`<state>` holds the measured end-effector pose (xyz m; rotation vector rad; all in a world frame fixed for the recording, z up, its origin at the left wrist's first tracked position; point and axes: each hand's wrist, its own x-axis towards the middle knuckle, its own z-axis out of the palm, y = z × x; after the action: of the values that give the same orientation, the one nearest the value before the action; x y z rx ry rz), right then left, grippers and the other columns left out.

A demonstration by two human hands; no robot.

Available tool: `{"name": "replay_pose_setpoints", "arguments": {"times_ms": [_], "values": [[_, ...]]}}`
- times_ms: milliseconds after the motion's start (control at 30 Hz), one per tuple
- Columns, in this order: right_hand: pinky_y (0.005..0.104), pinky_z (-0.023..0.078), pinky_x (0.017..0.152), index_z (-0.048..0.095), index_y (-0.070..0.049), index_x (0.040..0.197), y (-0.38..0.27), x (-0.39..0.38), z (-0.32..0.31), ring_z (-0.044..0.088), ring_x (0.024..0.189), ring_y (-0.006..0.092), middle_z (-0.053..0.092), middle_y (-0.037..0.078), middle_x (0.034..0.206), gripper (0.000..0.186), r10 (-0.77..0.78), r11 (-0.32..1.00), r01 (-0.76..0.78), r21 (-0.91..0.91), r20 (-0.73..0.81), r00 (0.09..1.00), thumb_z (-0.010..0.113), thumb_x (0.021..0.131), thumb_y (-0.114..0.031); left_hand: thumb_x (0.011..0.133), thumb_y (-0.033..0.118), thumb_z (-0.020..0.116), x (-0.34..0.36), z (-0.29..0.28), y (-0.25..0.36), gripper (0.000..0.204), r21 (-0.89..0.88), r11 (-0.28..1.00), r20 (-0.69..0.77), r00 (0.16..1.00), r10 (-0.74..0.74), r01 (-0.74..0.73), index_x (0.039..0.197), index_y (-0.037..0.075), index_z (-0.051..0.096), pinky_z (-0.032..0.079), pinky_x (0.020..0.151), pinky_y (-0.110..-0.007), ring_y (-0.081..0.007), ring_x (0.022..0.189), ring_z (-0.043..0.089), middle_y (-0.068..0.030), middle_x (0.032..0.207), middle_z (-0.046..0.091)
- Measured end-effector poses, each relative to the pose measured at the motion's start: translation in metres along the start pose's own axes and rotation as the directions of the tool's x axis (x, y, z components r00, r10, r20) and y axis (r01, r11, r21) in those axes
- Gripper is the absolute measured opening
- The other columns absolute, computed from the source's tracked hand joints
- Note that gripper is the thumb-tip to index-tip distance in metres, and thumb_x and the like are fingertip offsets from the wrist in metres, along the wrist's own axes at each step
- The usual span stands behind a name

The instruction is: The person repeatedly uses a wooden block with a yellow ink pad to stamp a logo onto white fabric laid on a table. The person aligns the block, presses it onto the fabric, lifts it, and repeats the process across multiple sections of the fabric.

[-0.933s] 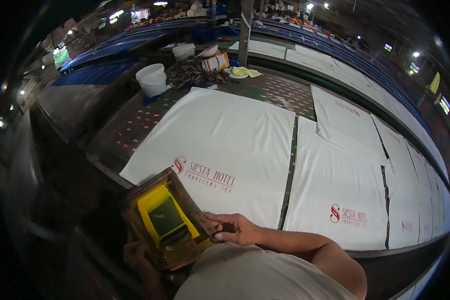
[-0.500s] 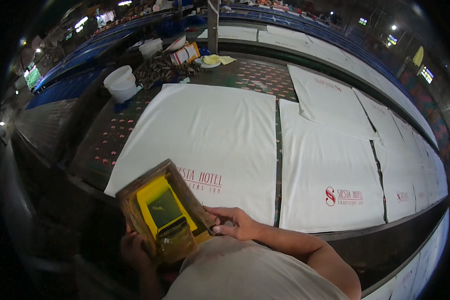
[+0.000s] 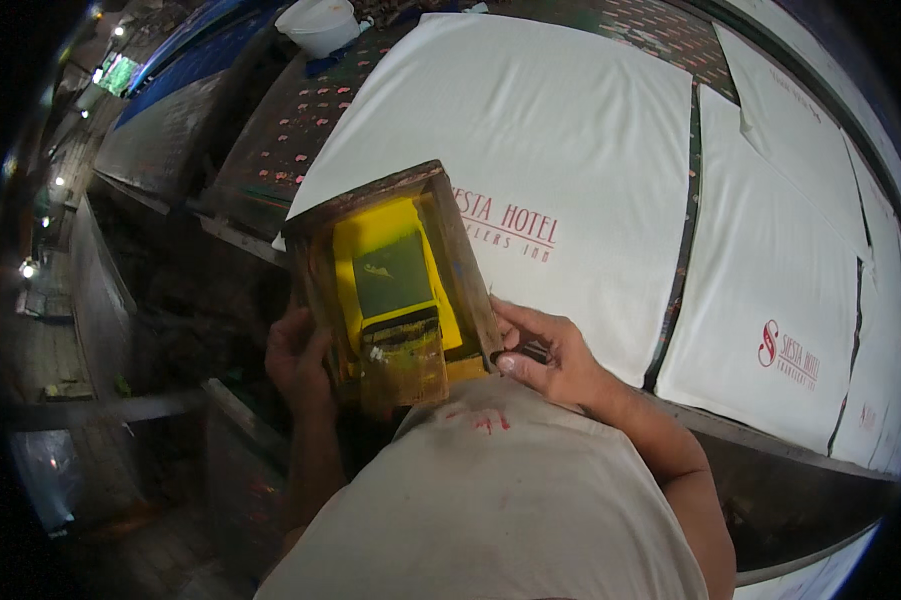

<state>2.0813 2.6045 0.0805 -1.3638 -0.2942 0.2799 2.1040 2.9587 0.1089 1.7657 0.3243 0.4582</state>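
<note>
Close to my body I hold a wooden-framed printing screen (image 3: 382, 275) with yellow ink around a dark green rectangle of mesh. A wooden squeegee (image 3: 407, 362) rests inside its near end. My right hand (image 3: 545, 350) is closed on the frame's right near corner, thumb and fingers pinching the wood. On the other side my left hand (image 3: 300, 360) grips the left edge, its fingers partly in shadow. The screen is tilted above the near left corner of a white cloth (image 3: 550, 120) printed with red lettering, and hides part of that print.
More printed white cloths (image 3: 770, 270) lie in a row to the right on the long table. A white bucket (image 3: 317, 27) stands at the far left. Pink marks dot the dark table surface (image 3: 305, 130). Left of the table is a dim aisle (image 3: 80, 380).
The view has tipped down and turned left, so the cloths appear higher and farther right. Both hands keep their hold on the screen, with the squeegee still in it.
</note>
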Motion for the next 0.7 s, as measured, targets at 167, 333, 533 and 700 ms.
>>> {"name": "replay_pose_setpoints", "arguments": {"times_ms": [167,333,533,700], "values": [[0.0305,0.055,0.093,0.048,0.003,0.167,0.002,0.050,0.030,0.062,0.095,0.0123,0.071,0.008,0.102,0.076,-0.021,0.991,0.017,-0.132,-0.029,0.999,0.081,0.099,-0.010,0.085,-0.014,0.076,0.081,-0.019,-0.023,0.050,0.027,0.991,0.146,0.981,0.127,-0.132,0.134,-0.001,0.071,0.052,0.116,-0.040,-0.0229,0.131,0.067,-0.0121,0.138,0.072],[0.0305,0.055,0.090,0.048,0.002,0.167,0.020,0.110,0.086,0.063,0.095,0.0125,0.070,0.007,0.102,0.075,0.030,0.996,-0.041,-0.073,-0.150,0.988,0.080,0.100,-0.011,0.084,-0.014,0.076,0.183,-0.049,-0.040,0.055,0.121,0.963,0.246,0.947,0.207,-0.242,0.138,0.000,0.070,0.052,0.116,-0.040,-0.0225,0.130,0.067,-0.0122,0.140,0.072],[0.0344,0.057,0.101,0.053,0.000,0.162,0.051,0.149,0.135,0.065,0.115,0.0184,0.058,0.014,0.149,0.059,-0.047,0.996,0.008,-0.091,-0.435,0.899,0.068,0.105,0.000,0.084,-0.017,0.072,0.270,-0.032,-0.053,0.051,-0.060,0.986,0.436,0.885,0.166,-0.155,0.132,-0.001,0.073,0.052,0.118,-0.043,-0.0281,0.134,0.066,-0.0154,0.145,0.069],[0.0357,0.056,0.107,0.059,-0.001,0.156,0.046,0.144,0.142,0.066,0.125,0.0210,0.063,0.014,0.148,0.049,-0.022,0.991,-0.080,-0.110,-0.706,0.708,0.062,0.107,0.002,0.084,-0.021,0.067,0.278,0.050,-0.058,0.037,-0.240,0.970,0.566,0.809,0.159,-0.023,0.117,-0.005,0.073,0.051,0.120,-0.040,-0.0294,0.146,0.061,-0.0266,0.163,0.057]]}}
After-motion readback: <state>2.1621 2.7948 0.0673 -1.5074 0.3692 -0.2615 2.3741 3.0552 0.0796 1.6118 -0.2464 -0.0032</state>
